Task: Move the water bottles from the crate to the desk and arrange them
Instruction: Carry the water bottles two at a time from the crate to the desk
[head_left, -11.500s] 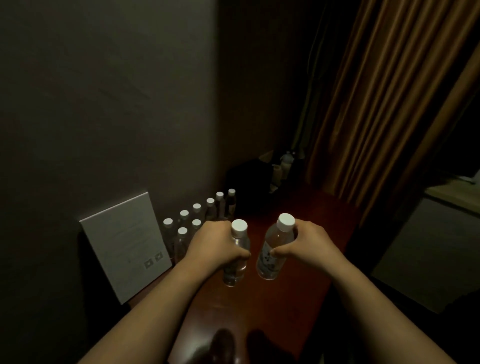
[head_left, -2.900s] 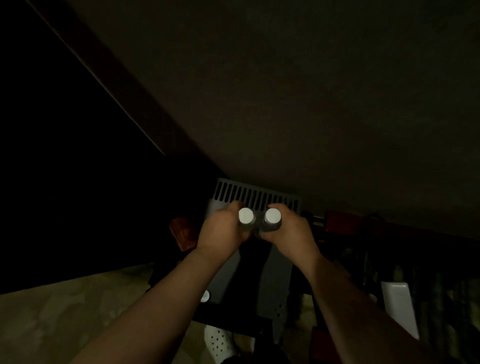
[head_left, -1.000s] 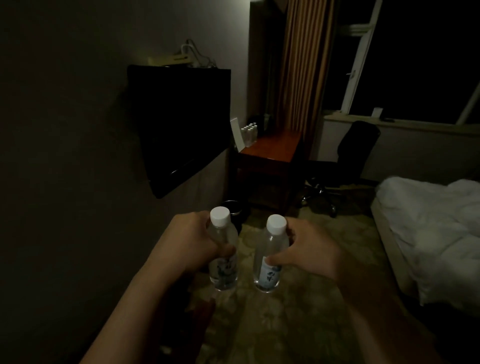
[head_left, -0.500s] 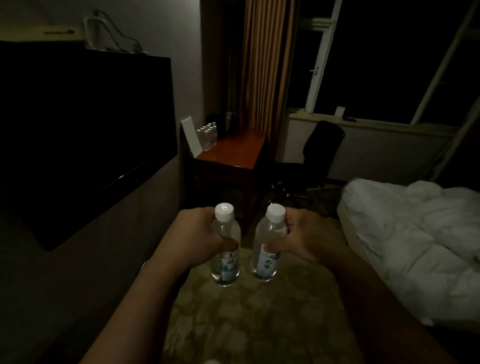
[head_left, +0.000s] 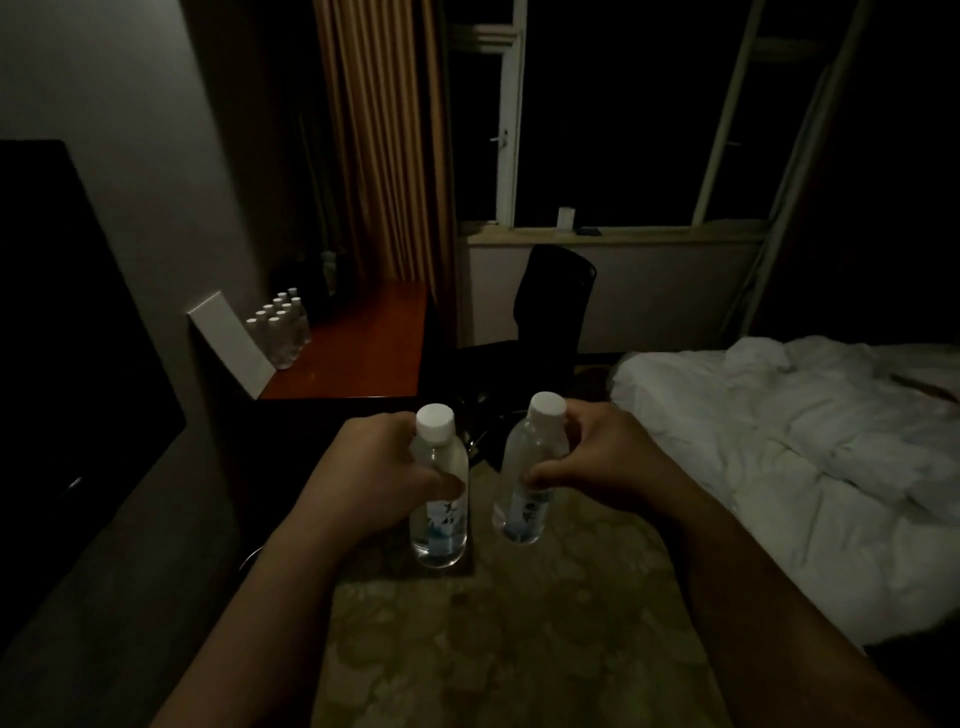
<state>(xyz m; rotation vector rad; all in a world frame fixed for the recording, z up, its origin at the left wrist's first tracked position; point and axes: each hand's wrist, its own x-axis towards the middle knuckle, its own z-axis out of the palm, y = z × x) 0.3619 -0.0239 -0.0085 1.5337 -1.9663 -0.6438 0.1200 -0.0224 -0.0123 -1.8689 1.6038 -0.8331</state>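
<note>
In the dim bedroom the counter (head_left: 358, 348) with its rows of bottles (head_left: 280, 332) is now nearer, while a bottle (head_left: 439, 499) is gripped upright in the left hand (head_left: 374, 478) and another bottle (head_left: 530, 478) in the right hand (head_left: 602, 457), so delivery is judged close.

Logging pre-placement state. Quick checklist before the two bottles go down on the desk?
1. Left hand grip on left bottle: ok, fingers wrapped round it.
2. Right hand grip on right bottle: ok.
3. Both white caps on: ok.
4. Free space on desk beside the bottle rows: ok.
5. Floor path to desk: cannot tell, too dark; office chair stands close by.
6. Bottles upright: left ok, right slightly tilted.
</note>
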